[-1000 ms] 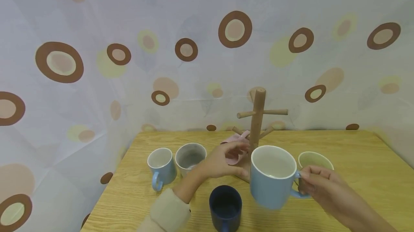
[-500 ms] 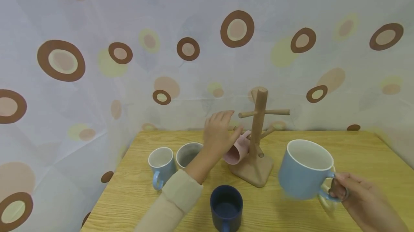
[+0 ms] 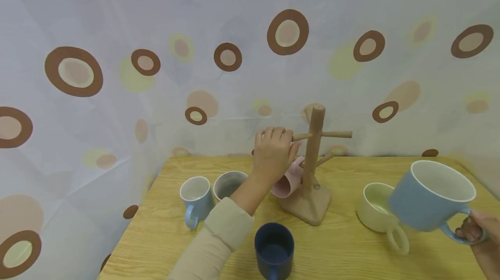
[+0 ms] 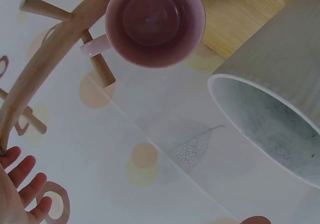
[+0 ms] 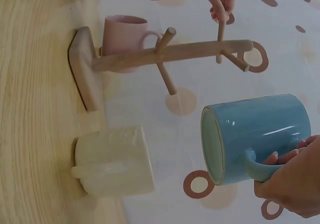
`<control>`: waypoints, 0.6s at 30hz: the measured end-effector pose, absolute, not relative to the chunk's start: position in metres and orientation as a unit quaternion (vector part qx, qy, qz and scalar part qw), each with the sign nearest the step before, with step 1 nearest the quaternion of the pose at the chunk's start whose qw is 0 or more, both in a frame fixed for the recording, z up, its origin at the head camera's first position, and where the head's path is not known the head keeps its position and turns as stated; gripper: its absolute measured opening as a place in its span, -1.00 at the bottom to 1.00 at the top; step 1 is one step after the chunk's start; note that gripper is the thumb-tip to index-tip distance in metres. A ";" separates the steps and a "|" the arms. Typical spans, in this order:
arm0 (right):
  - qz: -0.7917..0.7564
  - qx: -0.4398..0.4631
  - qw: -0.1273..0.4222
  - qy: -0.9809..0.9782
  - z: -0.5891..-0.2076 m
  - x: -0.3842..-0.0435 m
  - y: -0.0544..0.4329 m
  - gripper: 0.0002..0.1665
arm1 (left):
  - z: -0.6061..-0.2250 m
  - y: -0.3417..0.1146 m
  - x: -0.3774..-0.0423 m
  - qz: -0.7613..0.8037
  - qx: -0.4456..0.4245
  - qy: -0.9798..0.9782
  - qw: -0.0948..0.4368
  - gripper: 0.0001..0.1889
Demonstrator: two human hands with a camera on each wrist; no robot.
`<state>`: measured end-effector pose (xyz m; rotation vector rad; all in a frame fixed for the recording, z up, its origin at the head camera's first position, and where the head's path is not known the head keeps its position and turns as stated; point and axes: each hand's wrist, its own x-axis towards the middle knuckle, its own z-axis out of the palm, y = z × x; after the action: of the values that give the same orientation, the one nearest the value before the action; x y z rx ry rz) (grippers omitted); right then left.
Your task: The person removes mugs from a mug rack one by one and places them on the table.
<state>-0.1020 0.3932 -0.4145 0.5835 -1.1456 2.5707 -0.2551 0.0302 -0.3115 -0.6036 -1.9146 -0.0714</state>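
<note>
My right hand [image 3: 484,232] holds a large blue mug [image 3: 425,202] by its handle, raised and tilted above the right side of the table. At the wooden mug tree [image 3: 315,154], my left hand [image 3: 273,154] grips the end of an upper left peg; the right wrist view shows the fingers [image 5: 220,12] around that peg's tip. Below this hand a pink mug [image 4: 155,29] hangs by its handle from a lower peg, partly covered by the hand in the head view. A cream mug [image 3: 376,210] stands upright on the table, left of the raised blue mug.
A dark blue mug [image 3: 274,249] stands at the front of the wooden table [image 3: 156,236]. On the left are a smaller light blue mug [image 3: 199,204] and a grey-white cup [image 3: 224,186], partly behind my left arm. A patterned curtain [image 3: 242,19] hangs behind the table.
My right hand has carried the large blue mug rightward, uncovering the cream mug. My left hand has risen from beside the pink mug to the upper peg and taken hold of it.
</note>
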 end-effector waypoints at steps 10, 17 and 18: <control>0.873 0.160 0.259 -0.382 -0.430 -0.109 0.420 -0.49 | -0.310 0.029 -0.255 -0.029 -0.253 -0.808 0.532 -0.78; 0.885 0.191 0.270 -0.328 -0.446 -0.118 0.429 -0.52 | -0.307 0.029 -0.254 -0.038 -0.253 -0.808 0.531 -0.79; 0.888 0.186 0.271 -0.323 -0.447 -0.119 0.431 -0.55 | -0.307 0.030 -0.254 -0.038 -0.252 -0.809 0.530 -0.79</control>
<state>-0.1194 0.4305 -0.4474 0.5007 -0.8691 2.3909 -0.2536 0.0296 -0.3071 -0.6020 -1.9306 -0.0914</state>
